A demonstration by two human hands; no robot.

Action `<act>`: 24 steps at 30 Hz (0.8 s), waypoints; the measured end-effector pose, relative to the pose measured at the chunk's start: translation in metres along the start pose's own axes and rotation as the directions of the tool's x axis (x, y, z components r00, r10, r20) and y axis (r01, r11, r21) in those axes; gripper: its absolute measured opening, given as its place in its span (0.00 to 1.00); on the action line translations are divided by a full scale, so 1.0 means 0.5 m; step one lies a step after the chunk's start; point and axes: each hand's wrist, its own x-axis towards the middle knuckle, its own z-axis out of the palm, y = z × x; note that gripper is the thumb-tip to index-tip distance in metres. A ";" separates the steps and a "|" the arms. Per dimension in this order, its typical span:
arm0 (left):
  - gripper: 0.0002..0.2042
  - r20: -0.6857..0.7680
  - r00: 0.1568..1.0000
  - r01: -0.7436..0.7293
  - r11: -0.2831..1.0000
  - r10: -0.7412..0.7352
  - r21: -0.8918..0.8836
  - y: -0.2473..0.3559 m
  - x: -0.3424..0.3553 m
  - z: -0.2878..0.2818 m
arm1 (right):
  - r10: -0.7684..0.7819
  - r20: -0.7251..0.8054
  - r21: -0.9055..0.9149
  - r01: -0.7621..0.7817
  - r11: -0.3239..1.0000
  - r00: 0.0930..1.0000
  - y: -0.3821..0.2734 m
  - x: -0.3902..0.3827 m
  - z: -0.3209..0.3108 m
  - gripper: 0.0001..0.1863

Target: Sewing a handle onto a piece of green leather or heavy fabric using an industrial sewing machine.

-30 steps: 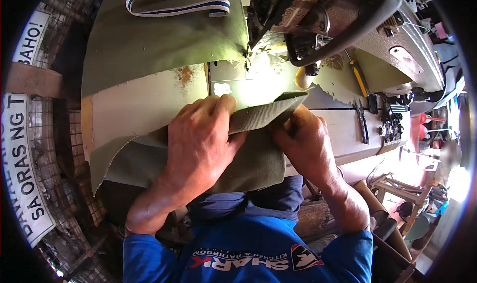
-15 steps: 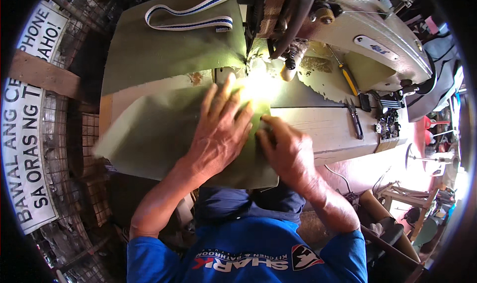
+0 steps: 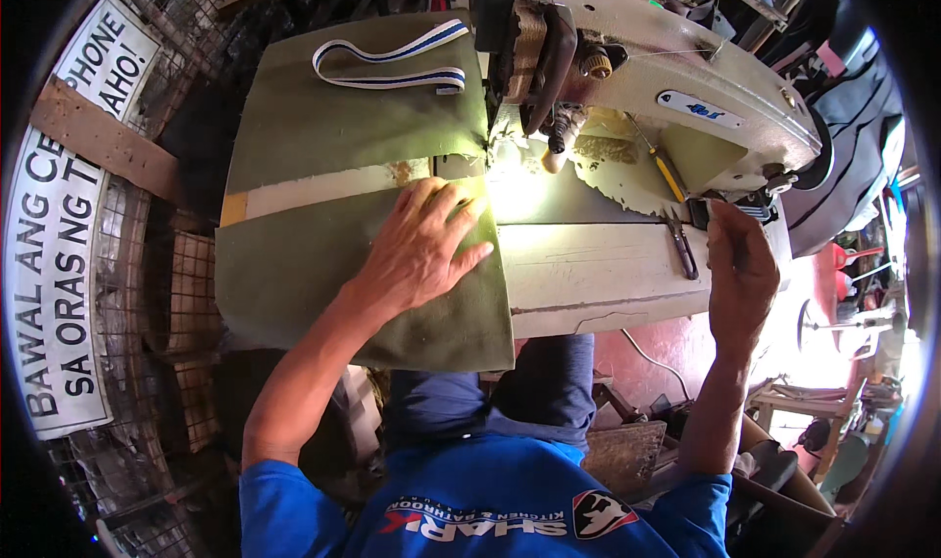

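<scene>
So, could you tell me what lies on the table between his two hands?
In the head view, between the left hand and right hand: bare white tabletop, then small snips.

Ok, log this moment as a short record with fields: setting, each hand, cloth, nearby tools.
setting: sewing machine on a pale worktable
left hand: flat, palm down on the olive green cloth, fingers spread
right hand: raised at the table's right end, near a small dark thing; grip unclear
cloth: folded, lying on the table left of the needle area
strap: striped blue and white strap on a second olive piece behind
tools: snips and a yellow-handled screwdriver by the machine
</scene>
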 end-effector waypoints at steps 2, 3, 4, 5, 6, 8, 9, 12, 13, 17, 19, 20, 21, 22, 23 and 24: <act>0.23 -0.027 0.998 0.050 0.999 -0.049 0.020 -0.003 0.013 0.015 | -0.076 0.060 -0.103 0.082 0.991 0.995 0.000 -0.011 -0.001 0.10; 0.23 -0.028 0.998 0.051 0.999 -0.050 0.019 -0.005 0.013 0.019 | -0.144 0.122 -0.174 0.164 0.971 0.982 0.002 -0.021 0.007 0.11; 0.23 -0.092 0.996 0.006 1.000 -0.004 0.028 -0.008 0.015 0.026 | -0.163 0.191 -0.174 0.197 0.965 0.968 0.008 -0.034 0.017 0.10; 0.22 -0.159 0.986 -0.033 0.999 0.039 0.038 -0.010 0.013 0.028 | -0.149 0.242 -0.178 0.195 0.964 0.959 -0.006 -0.048 0.030 0.10; 0.22 -0.158 0.987 -0.033 0.999 0.038 0.038 -0.014 0.013 0.028 | -0.140 0.271 -0.137 0.182 0.974 0.952 -0.012 -0.061 0.047 0.10; 0.22 -0.149 0.984 -0.101 0.995 0.097 -0.022 -0.025 0.015 0.028 | -0.226 0.318 -0.069 0.260 0.963 0.921 -0.005 -0.085 0.092 0.10; 0.22 -0.146 0.985 -0.101 0.995 0.097 -0.021 -0.030 0.016 0.027 | -0.319 0.333 -0.043 0.352 0.935 0.887 -0.002 -0.093 0.114 0.11; 0.23 -0.136 0.979 -0.154 0.988 0.149 -0.024 -0.045 0.024 0.025 | -0.461 0.415 0.034 0.492 0.870 0.785 -0.006 -0.095 0.167 0.15; 0.23 -0.123 0.980 -0.164 0.986 0.159 -0.034 -0.052 0.026 0.027 | -0.499 0.438 0.059 0.530 0.846 0.748 -0.007 -0.091 0.186 0.18; 0.23 -0.117 0.974 -0.205 0.977 0.196 -0.065 -0.060 0.041 0.026 | -0.562 0.445 0.117 0.577 0.808 0.697 -0.015 -0.085 0.250 0.25; 0.23 -0.145 0.967 -0.222 0.974 0.212 -0.056 -0.058 0.044 0.025 | -0.540 0.457 0.081 0.571 0.817 0.707 -0.018 -0.084 0.267 0.27; 0.23 -0.175 0.958 -0.239 0.970 0.228 -0.047 -0.057 0.044 0.024 | -0.521 0.479 0.052 0.570 0.820 0.706 -0.019 -0.085 0.268 0.28; 0.23 -0.174 0.959 -0.235 0.971 0.224 -0.048 -0.057 0.043 0.023 | -0.520 0.482 0.054 0.569 0.821 0.705 -0.018 -0.087 0.271 0.28; 0.23 -0.181 0.956 -0.238 0.971 0.229 -0.027 -0.057 0.043 0.023 | -0.514 0.485 0.042 0.568 0.822 0.707 -0.016 -0.088 0.273 0.28; 0.23 -0.188 0.954 -0.240 0.971 0.234 -0.005 -0.057 0.044 0.024 | -0.508 0.488 0.030 0.568 0.822 0.710 -0.014 -0.089 0.274 0.27; 0.23 -0.189 0.954 -0.238 0.971 0.233 -0.008 -0.056 0.044 0.024 | -0.507 0.491 0.030 0.568 0.823 0.709 -0.014 -0.089 0.275 0.27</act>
